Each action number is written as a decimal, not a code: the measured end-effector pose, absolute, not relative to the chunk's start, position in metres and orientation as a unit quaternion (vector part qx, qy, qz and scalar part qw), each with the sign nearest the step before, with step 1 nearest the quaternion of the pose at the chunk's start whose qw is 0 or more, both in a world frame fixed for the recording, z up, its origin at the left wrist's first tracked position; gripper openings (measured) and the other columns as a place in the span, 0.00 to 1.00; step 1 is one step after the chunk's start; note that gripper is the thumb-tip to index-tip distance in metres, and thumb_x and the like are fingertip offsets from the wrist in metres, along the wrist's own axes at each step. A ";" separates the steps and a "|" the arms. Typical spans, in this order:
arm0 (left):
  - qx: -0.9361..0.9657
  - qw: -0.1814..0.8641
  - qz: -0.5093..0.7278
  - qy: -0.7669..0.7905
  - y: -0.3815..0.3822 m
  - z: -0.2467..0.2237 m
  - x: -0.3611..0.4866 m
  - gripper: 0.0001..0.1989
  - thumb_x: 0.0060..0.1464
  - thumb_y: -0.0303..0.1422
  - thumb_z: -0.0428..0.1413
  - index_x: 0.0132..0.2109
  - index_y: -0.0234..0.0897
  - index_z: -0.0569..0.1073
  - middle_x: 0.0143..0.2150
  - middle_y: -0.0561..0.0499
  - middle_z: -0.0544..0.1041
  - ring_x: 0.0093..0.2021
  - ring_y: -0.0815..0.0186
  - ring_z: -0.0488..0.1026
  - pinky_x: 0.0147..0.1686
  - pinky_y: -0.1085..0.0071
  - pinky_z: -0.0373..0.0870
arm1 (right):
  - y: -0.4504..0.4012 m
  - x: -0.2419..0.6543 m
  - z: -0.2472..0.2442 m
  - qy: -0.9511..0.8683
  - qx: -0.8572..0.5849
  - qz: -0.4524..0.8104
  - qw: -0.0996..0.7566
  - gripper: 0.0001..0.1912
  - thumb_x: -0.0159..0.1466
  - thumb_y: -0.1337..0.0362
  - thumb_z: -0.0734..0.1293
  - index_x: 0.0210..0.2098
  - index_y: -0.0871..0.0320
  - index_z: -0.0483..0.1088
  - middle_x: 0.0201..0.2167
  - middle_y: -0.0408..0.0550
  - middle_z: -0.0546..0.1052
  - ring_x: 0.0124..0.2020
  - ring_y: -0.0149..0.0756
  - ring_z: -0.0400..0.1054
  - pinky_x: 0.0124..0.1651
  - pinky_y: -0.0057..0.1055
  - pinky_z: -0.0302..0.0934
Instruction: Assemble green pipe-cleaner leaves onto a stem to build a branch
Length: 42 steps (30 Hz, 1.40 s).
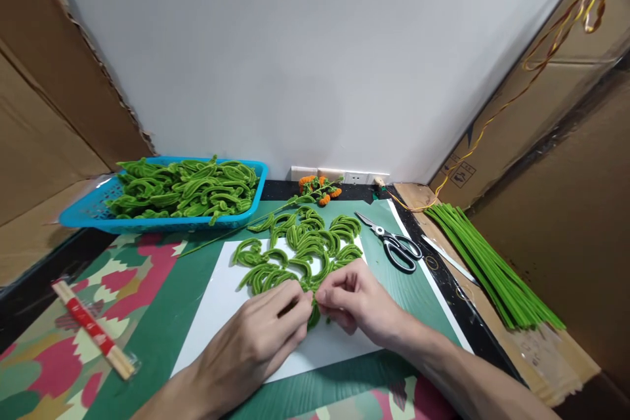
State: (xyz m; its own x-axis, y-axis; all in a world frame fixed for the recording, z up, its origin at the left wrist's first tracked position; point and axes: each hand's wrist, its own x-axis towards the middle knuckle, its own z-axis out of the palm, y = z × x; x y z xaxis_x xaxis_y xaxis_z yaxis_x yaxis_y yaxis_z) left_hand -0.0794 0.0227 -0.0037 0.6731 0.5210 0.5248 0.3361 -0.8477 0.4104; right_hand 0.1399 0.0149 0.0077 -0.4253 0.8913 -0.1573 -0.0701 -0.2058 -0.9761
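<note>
My left hand (268,328) and my right hand (359,298) meet fingertip to fingertip over a white sheet (207,328). Both are closed in a pinch on a small green fuzzy piece (314,318), part of which hangs below the fingertips. Just beyond the hands, many curled green fuzzy pieces (310,243) lie in a loose pile on the sheet and the green mat (157,321). Behind the pile rests a green stem with orange fuzzy clusters (325,193). The fingers hide exactly how the small piece is gripped.
A blue basket (260,193) full of green pieces stands at the back left. Scissors (396,243) lie right of the pile, and long green stems (492,269) farther right. Wrapped chopsticks (91,328) lie at left. Cardboard flanks both sides; a wall rises behind.
</note>
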 end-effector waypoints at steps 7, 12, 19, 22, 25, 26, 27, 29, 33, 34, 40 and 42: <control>0.864 0.220 0.337 0.303 0.026 0.000 -0.076 0.10 0.72 0.27 0.50 0.45 0.39 0.76 0.36 0.50 0.75 0.35 0.65 0.73 0.36 0.73 0.71 | 0.015 0.144 0.006 -0.665 -0.402 0.507 0.373 0.15 0.71 0.57 0.68 0.32 0.60 0.75 0.20 0.38 0.68 0.20 0.27 0.57 0.24 0.25 0.51; 0.685 0.532 0.297 0.399 0.021 0.014 -0.071 0.18 0.70 0.46 0.55 0.37 0.37 0.74 0.29 0.54 0.70 0.31 0.66 0.68 0.32 0.73 0.66 | 0.011 0.153 -0.002 -0.881 -0.317 0.044 0.349 0.15 0.75 0.72 0.57 0.41 0.60 0.74 0.25 0.42 0.69 0.23 0.31 0.59 0.26 0.29 0.51; 0.588 0.682 0.273 0.339 0.025 0.009 -0.068 0.18 0.68 0.48 0.59 0.38 0.38 0.68 0.27 0.57 0.66 0.26 0.71 0.60 0.27 0.75 0.57 | 0.014 0.155 -0.003 -0.889 -0.284 -0.067 0.353 0.14 0.76 0.71 0.57 0.40 0.60 0.73 0.23 0.41 0.68 0.21 0.32 0.58 0.26 0.32 0.49; 0.664 0.599 0.267 0.359 0.023 0.012 -0.072 0.15 0.70 0.44 0.57 0.40 0.38 0.71 0.32 0.55 0.70 0.34 0.68 0.67 0.35 0.74 0.64 | 0.010 0.154 0.003 -0.890 -0.277 0.047 0.359 0.12 0.75 0.69 0.59 0.38 0.59 0.72 0.24 0.42 0.71 0.22 0.31 0.58 0.26 0.30 0.49; 0.764 0.462 0.264 0.365 0.021 0.014 -0.076 0.09 0.73 0.38 0.53 0.43 0.39 0.72 0.38 0.52 0.74 0.40 0.66 0.72 0.40 0.73 0.68 | 0.005 0.151 0.009 -0.830 -0.325 0.257 0.375 0.11 0.73 0.66 0.61 0.37 0.59 0.73 0.24 0.41 0.71 0.22 0.28 0.57 0.26 0.27 0.50; 0.800 0.407 0.272 0.348 0.021 0.013 -0.077 0.08 0.74 0.34 0.52 0.44 0.39 0.72 0.39 0.52 0.74 0.39 0.66 0.72 0.39 0.73 0.68 | 0.003 0.149 0.011 -0.790 -0.351 0.336 0.373 0.12 0.73 0.64 0.62 0.35 0.59 0.73 0.22 0.40 0.70 0.21 0.28 0.57 0.25 0.26 0.50; 0.836 0.344 0.282 0.320 0.021 0.012 -0.078 0.07 0.74 0.31 0.51 0.44 0.38 0.72 0.38 0.52 0.73 0.37 0.66 0.72 0.38 0.72 0.68 | 0.003 0.146 0.011 -0.745 -0.375 0.412 0.368 0.13 0.73 0.62 0.63 0.32 0.58 0.72 0.21 0.40 0.68 0.21 0.27 0.57 0.25 0.25 0.50; 0.900 0.198 0.301 0.247 0.022 0.007 -0.078 0.09 0.71 0.24 0.50 0.42 0.37 0.71 0.34 0.52 0.72 0.34 0.66 0.69 0.34 0.71 0.65 | 0.003 0.141 0.010 -0.651 -0.398 0.542 0.353 0.17 0.71 0.57 0.65 0.27 0.58 0.70 0.18 0.39 0.67 0.18 0.26 0.56 0.22 0.24 0.48; 0.931 0.015 0.315 0.185 0.023 0.000 -0.075 0.12 0.68 0.19 0.51 0.37 0.37 0.70 0.29 0.52 0.70 0.30 0.63 0.65 0.31 0.66 0.61 | 0.006 0.134 0.004 -0.550 -0.392 0.648 0.352 0.19 0.67 0.54 0.67 0.24 0.57 0.68 0.15 0.36 0.64 0.15 0.25 0.50 0.19 0.25 0.45; 0.925 0.030 0.326 0.194 0.023 -0.001 -0.075 0.11 0.68 0.19 0.51 0.37 0.37 0.71 0.30 0.52 0.70 0.30 0.64 0.66 0.31 0.67 0.62 | 0.006 0.134 0.003 -0.559 -0.396 0.636 0.356 0.18 0.68 0.55 0.67 0.25 0.57 0.68 0.15 0.37 0.64 0.15 0.25 0.51 0.19 0.25 0.45; 0.798 0.347 0.343 0.353 0.023 0.003 -0.078 0.05 0.70 0.31 0.58 0.48 0.38 0.78 0.39 0.50 0.81 0.39 0.66 0.78 0.40 0.73 0.72 | 0.007 0.146 0.008 -0.674 -0.422 0.444 0.413 0.13 0.71 0.60 0.66 0.32 0.59 0.73 0.21 0.38 0.67 0.23 0.27 0.57 0.26 0.25 0.50; 0.731 0.443 0.338 0.393 0.025 0.006 -0.078 0.08 0.69 0.36 0.59 0.48 0.38 0.79 0.36 0.51 0.83 0.36 0.66 0.79 0.38 0.74 0.74 | 0.009 0.151 0.008 -0.673 -0.434 0.405 0.441 0.13 0.72 0.60 0.66 0.32 0.59 0.72 0.21 0.38 0.66 0.22 0.27 0.56 0.26 0.26 0.49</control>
State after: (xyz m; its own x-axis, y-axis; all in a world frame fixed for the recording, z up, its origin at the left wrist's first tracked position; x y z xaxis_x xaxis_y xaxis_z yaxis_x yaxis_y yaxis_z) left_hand -0.0778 0.0253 0.0063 0.4617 0.8748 0.1465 0.2756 -0.2985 0.9138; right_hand 0.1510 0.0091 0.0085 -0.2348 0.9415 0.2418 0.2277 0.2951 -0.9279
